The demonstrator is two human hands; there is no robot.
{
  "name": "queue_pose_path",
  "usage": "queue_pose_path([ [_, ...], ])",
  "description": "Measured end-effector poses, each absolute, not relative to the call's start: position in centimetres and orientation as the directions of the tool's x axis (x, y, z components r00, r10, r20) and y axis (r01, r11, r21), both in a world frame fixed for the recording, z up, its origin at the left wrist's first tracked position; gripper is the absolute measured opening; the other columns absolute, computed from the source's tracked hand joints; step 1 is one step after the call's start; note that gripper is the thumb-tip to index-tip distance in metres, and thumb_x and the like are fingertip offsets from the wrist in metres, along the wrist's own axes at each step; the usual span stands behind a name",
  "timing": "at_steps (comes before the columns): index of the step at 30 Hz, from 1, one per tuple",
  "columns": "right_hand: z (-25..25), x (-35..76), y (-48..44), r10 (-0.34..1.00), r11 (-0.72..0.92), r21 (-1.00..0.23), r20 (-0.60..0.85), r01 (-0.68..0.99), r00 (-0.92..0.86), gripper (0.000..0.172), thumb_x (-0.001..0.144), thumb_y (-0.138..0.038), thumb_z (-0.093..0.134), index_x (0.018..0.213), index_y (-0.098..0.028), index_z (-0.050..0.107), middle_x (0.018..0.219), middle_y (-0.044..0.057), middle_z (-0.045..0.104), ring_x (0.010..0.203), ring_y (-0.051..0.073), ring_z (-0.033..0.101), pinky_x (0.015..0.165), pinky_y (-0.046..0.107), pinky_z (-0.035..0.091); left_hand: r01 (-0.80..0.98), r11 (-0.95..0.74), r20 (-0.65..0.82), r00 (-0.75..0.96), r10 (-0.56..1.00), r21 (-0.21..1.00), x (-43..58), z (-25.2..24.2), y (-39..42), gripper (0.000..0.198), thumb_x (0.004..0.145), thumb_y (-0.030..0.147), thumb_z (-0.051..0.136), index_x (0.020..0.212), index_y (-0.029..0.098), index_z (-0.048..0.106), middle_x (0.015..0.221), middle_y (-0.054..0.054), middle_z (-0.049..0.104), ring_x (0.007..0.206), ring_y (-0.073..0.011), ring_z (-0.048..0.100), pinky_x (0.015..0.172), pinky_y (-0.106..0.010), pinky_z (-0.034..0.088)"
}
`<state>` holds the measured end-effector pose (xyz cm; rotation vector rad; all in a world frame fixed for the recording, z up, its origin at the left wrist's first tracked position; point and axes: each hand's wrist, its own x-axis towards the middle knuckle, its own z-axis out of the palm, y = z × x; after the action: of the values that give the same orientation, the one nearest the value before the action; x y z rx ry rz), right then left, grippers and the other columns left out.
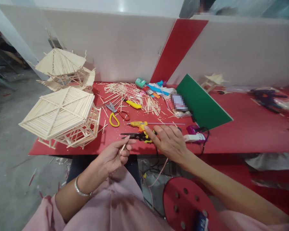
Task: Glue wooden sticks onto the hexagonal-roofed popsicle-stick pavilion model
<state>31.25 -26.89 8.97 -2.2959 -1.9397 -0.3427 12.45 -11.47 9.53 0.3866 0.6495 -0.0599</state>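
My left hand (114, 155) is closed around a short wooden stick (122, 148) just over the table's front edge. My right hand (170, 139) grips the yellow-and-black handles of shears (141, 137). Their dark blades point left, with the tips close to my left fingertips and the stick. Whether the blades touch the stick, I cannot tell. Just beyond the shears lies a yellow glue gun (137, 124) with a long glue stick in its back. Scissors with one yellow and one red handle (114, 119) lie spread beyond my left hand.
Two stick-built pavilion models, one nearer (60, 112) and one behind (62, 64), stand at the left. Loose sticks (120, 91) and a yellow cutter (134, 104) lie on the red table. A green board (202, 102) leans at the right. A red stool (190, 199) stands below.
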Motion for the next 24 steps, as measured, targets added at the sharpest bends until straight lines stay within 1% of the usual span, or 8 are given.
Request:
queue_pose_path([
  [3, 8.8, 32.3, -27.0, 0.933, -0.222, 0.044, 0.301, 0.974, 0.199, 0.058, 0.094, -0.013, 0.041, 0.146, -0.038, 0.042, 0.129, 0.007, 0.060, 0.124, 0.025, 0.049, 0.110, 0.050, 0.030, 0.125, 0.878, -0.533, 0.831, 0.161, 0.461, 12.3, 8.6, -11.9, 0.014, 0.082, 0.024, 0.070, 0.083, 0.010, 0.068, 0.050, 0.006, 0.050, 0.031, 0.0005, 0.031, 0.030, -0.011, 0.023],
  [6, 8.0, 33.0, -27.5, 0.862, -0.358, -0.019, 0.378, 0.933, 0.338, 0.066, 0.086, -0.019, 0.053, 0.150, -0.028, 0.038, 0.133, 0.015, 0.056, 0.128, 0.035, 0.046, 0.108, 0.061, 0.029, -0.009, 0.698, -0.399, 0.815, 0.420, 0.716, 12.0, 7.2, -12.0, 0.033, 0.075, 0.038, 0.076, 0.093, 0.011, 0.069, 0.054, 0.004, 0.058, 0.030, -0.0009, 0.031, 0.031, -0.015, 0.023],
  [8, 7.0, 32.7, -28.0, 0.836, -0.402, -0.195, 0.320, 0.895, 0.445, 0.080, 0.077, -0.023, 0.060, 0.152, -0.021, 0.033, 0.135, 0.020, 0.054, 0.127, 0.040, 0.047, 0.103, 0.064, 0.035, -0.058, 0.534, -0.304, 0.768, 0.564, 0.843, 12.0, 6.2, -11.8, 0.046, 0.075, 0.042, 0.075, 0.108, 0.013, 0.068, 0.060, 0.003, 0.063, 0.032, -0.0007, 0.031, 0.036, -0.017, 0.029],
  [10, 5.8, 31.7, -28.4, 0.873, -0.364, -0.464, 0.133, 0.808, 0.469, 0.088, 0.070, -0.021, 0.059, 0.153, -0.018, 0.030, 0.140, 0.019, 0.052, 0.129, 0.038, 0.049, 0.103, 0.060, 0.041, -0.059, 0.392, -0.228, 0.732, 0.642, 0.918, 12.2, 5.3, -11.5, 0.054, 0.076, 0.043, 0.073, 0.121, 0.014, 0.064, 0.061, 0.004, 0.063, 0.039, -0.0030, 0.038, 0.045, -0.018, 0.037],
  [12, 4.8, 30.3, -28.6, 0.916, -0.322, -0.693, -0.055, 0.645, 0.399, 0.092, 0.064, -0.016, 0.055, 0.153, -0.019, 0.030, 0.148, 0.014, 0.048, 0.135, 0.033, 0.046, 0.108, 0.053, 0.040, -0.042, 0.282, -0.169, 0.712, 0.681, 0.959, 12.4, 4.7, -11.2, 0.054, 0.079, 0.045, 0.069, 0.122, 0.014, 0.065, 0.058, 0.004, 0.059, 0.051, -0.0072, 0.048, 0.058, -0.022, 0.045],
  [15, 4.3, 28.2, -28.3, 0.936, -0.296, -0.849, -0.167, 0.437, 0.310, 0.095, 0.059, -0.014, 0.052, 0.152, -0.020, 0.033, 0.153, 0.010, 0.043, 0.141, 0.029, 0.041, 0.115, 0.049, 0.032, 0.023, 0.155, -0.125, 0.707, 0.696, 0.988, 12.7, 4.3, -11.1, 0.044, 0.084, 0.048, 0.062, 0.112, 0.014, 0.071, 0.055, 0.005, 0.053, 0.057, -0.0100, 0.050, 0.064, -0.023, 0.044],
  [20, 4.6, 26.5, -26.6, 0.946, -0.271, -0.922, -0.202, 0.276, 0.254, 0.094, 0.055, -0.016, 0.050, 0.148, -0.020, 0.039, 0.150, 0.008, 0.046, 0.140, 0.028, 0.042, 0.116, 0.048, 0.032, 0.100, -0.004, -0.068, 0.698, 0.713, 0.995, 12.6, 4.5, -11.1, 0.032, 0.086, 0.042, 0.059, 0.094, 0.015, 0.073, 0.055, 0.004, 0.052, 0.055, -0.0107, 0.049, 0.059, -0.022, 0.041],
  [24, 4.3, 26.0, -25.7, 0.940, -0.297, -0.937, -0.253, 0.182, 0.228, 0.091, 0.052, -0.017, 0.049, 0.143, -0.022, 0.046, 0.133, 0.005, 0.060, 0.125, 0.028, 0.054, 0.106, 0.045, 0.043, 0.117, -0.094, -0.012, 0.686, 0.728, 0.989, 12.5, 4.6, -10.8, 0.028, 0.088, 0.038, 0.056, 0.093, 0.016, 0.072, 0.060, 0.001, 0.060, 0.060, -0.0129, 0.055, 0.061, -0.022, 0.043],
])
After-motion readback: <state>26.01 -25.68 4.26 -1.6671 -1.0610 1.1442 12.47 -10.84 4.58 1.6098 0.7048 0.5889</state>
